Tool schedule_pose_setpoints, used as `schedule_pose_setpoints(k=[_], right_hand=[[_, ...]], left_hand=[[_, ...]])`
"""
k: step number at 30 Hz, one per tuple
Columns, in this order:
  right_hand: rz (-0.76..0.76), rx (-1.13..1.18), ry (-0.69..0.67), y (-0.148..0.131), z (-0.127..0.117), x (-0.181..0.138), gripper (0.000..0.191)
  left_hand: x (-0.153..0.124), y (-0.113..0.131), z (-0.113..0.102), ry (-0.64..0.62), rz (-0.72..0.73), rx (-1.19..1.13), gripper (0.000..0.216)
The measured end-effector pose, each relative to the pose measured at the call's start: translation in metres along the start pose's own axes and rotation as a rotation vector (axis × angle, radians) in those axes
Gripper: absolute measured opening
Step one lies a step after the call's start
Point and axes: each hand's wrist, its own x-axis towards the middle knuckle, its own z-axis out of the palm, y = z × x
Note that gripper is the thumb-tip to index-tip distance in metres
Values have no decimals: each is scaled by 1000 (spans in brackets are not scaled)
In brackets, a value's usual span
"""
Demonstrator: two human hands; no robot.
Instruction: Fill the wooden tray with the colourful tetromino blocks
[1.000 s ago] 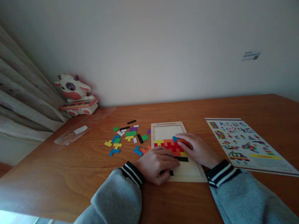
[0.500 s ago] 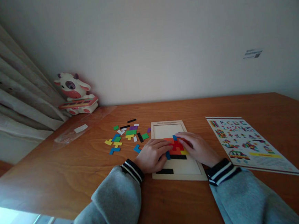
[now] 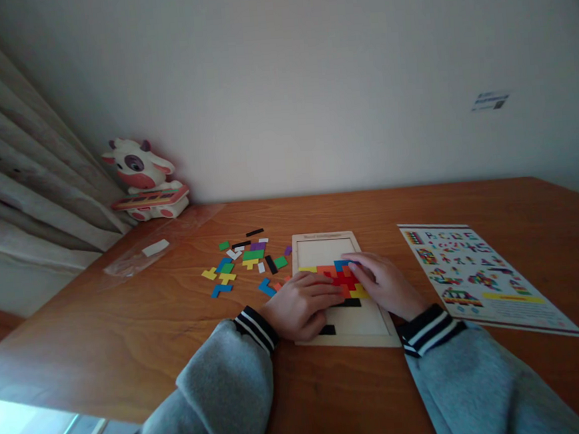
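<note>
On the wooden puzzle board (image 3: 388,329) several coloured pieces lie joined in a patch across its middle. My left hand (image 3: 301,303) lies over the patch's left part, fingers stretched out, their tips on the red pieces (image 3: 343,277). My right hand (image 3: 387,283) is at the patch's right side, fingers extended and thumb apart, touching near a blue piece (image 3: 342,264) at the top edge. An orange piece (image 3: 326,270) and a yellow piece (image 3: 307,269) show left of it. Lower down are a black bar (image 3: 351,302) and another dark bar (image 3: 328,330), both partly covered by my left hand.
Loose coloured pieces (image 3: 253,254) are scattered left of the board. A printed pattern sheet (image 3: 479,269) lies to the right. A clear plastic bag (image 3: 132,259) and a cow toy with a keyboard (image 3: 149,181) are at the back left, near a curtain (image 3: 25,164).
My left hand has shifted slightly right and down, uncovering a yellow piece on the board and an orange one beside it. My right hand has moved slightly right, showing more of the blue piece.
</note>
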Motion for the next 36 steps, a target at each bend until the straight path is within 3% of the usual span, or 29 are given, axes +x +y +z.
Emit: schedule_pose_setpoints(k=[4,9,20,29,33,36], right_hand=[[47,-11,61,2,-2,0,32],[50,-25,11,4,0,0,32],[7,-65,12,10,3,-2,29],[21,-62,12,9,2,-2,30],[25,-62,22,10,3,-3,31],[30,-64,22,9,3,-3,31]], left_hand=[[1,2,2,-67,96,-20,44],[0,0,5,-85,102,-22,44],[-1,-1,3,-27,93,2,40],[-32,-38,-32,212,-225,263,36],[-57,-60,-49,316,-498,472,35],[-76,-71,-59,215,-572,462,28]])
